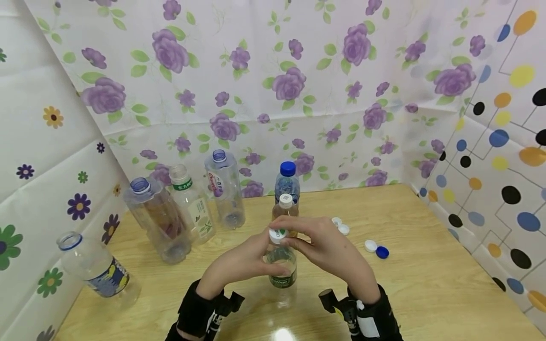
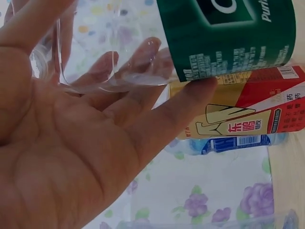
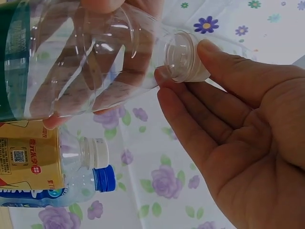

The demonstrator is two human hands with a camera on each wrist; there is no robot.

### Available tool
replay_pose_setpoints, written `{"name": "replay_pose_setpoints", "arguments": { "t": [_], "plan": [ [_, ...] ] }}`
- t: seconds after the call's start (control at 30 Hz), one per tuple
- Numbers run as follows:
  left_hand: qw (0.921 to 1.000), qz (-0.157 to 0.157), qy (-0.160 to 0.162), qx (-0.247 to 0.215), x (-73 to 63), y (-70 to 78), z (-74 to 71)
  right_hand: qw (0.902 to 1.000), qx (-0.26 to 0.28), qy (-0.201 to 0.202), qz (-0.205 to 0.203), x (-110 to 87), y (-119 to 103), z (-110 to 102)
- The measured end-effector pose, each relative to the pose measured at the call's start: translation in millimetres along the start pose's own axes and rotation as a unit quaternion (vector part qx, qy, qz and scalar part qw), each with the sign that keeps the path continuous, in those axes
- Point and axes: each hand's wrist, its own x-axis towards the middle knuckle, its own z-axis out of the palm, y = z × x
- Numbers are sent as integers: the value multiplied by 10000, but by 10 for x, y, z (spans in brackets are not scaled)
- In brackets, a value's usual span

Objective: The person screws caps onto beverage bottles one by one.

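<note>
A clear plastic bottle with a green label (image 1: pixel 283 280) stands upright near the middle of the table. My left hand (image 1: pixel 245 260) holds its body, thumb on the near side and fingers around the far side, as the left wrist view also shows. On the bottle's neck sits a white cap (image 1: pixel 278 236); thumb and fingertips of my right hand (image 1: pixel 326 241) pinch it in the right wrist view. Just behind stand a white-capped bottle with a gold and red label (image 2: pixel 238 107) and a blue-capped bottle (image 1: pixel 287 182), both partly hidden in the head view.
Several capless clear bottles stand at left: one with a blue and yellow label (image 1: pixel 108 277), a large one (image 1: pixel 164 227), a green-banded one (image 1: pixel 194 208), a red-labelled one (image 1: pixel 226 189). Loose white caps (image 1: pixel 370 246) and a blue cap (image 1: pixel 382 252) lie at right. Patterned cloths enclose the table.
</note>
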Motion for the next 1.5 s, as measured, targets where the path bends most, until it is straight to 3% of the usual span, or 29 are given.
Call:
{"name": "replay_pose_setpoints", "arguments": {
  "t": [0.33, 0.53, 0.67, 0.87, 1.13, 1.33, 1.5],
  "plan": [
    [9991, -108, -118, -404, -48, -80, -194, 9992, -175, 368, 15, 8, 20, -38],
    [9987, -356, 319, -156, -117, -140, -337, 9994, -262, 70, 223, 3, 45, -82],
    [9950, -520, 835, -145, -158, -174, -374, 9968, -502, -111, 605, -42, 110, -157],
    [9789, -798, 1876, -169, -94, -238, -380, 9893, -960, 29, 1096, -153, 285, -285],
    [9435, -925, 3176, -185, 100, -479, -351, 9744, -1284, -200, 1835, -281, 555, -396],
    [9301, -378, 3648, -227, 210, -702, -303, 9666, -1216, -165, 2249, -459, 752, -484],
    [9320, -156, 3595, -443, 240, -811, -248, 9556, -1247, -165, 2666, -641, 884, -608]
  ]
}}
